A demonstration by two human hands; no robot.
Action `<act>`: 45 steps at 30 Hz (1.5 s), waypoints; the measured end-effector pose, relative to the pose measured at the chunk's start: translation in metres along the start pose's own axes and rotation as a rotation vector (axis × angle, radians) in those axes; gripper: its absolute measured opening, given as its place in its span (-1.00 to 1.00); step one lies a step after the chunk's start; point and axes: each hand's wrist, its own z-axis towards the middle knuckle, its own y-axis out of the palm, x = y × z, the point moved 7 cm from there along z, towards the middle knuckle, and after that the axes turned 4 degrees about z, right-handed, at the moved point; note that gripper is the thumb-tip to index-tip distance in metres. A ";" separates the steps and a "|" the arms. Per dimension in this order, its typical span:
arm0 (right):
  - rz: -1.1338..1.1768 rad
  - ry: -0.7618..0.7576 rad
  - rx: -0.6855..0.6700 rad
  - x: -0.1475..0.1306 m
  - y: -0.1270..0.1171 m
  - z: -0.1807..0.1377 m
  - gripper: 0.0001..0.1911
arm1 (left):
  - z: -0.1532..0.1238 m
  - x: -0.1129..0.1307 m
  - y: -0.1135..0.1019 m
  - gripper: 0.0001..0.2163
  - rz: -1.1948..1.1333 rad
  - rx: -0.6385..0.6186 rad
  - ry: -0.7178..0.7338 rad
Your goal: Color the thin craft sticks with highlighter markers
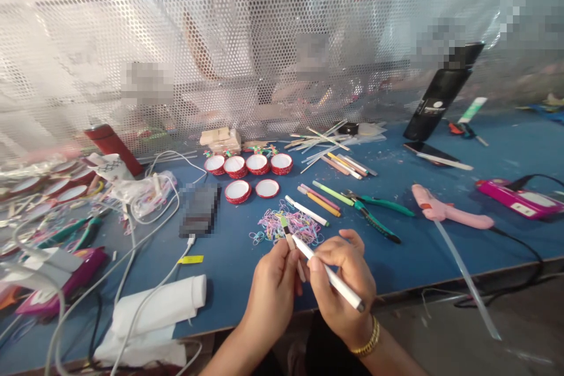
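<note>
Between the fingertips of my left hand (pixel 275 276) is a small flat wooden stick (pixel 288 237) with a light green end and a dark band. My right hand (pixel 343 282) is closed around a white marker (pixel 330 276) with a dark back end. The marker's tip meets or nearly meets the stick; I cannot tell which. Just beyond both hands lies a pile of pastel rubber bands (pixel 273 226). A white marker with a green end (pixel 307 210) and several coloured markers (pixel 324 200) rest behind the pile.
Red-rimmed round lids (pixel 238 191) stand stacked behind the bands. To the right are green-handled pliers (pixel 374 217), a pink glue gun (pixel 453 208) and a black bottle (pixel 440 97). On the left lie a phone (pixel 199 211), white cables and a white cloth roll (pixel 158 305). A perforated metal screen (pixel 273 29) closes the back.
</note>
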 end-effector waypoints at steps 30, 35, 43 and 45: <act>-0.059 -0.061 -0.043 -0.006 -0.004 0.006 -0.79 | 0.000 0.009 -0.001 -0.67 -0.007 -0.012 0.041; -0.045 -0.086 -0.041 -0.003 -0.011 0.014 -0.84 | 0.000 0.008 0.000 -0.68 -0.027 -0.019 0.024; 0.017 0.036 0.038 0.025 -0.014 0.006 -0.88 | 0.000 0.011 -0.002 -0.65 -0.001 0.000 0.017; 0.033 0.031 -0.002 0.025 -0.012 0.005 -0.88 | 0.001 0.010 -0.004 -0.65 0.000 0.017 0.017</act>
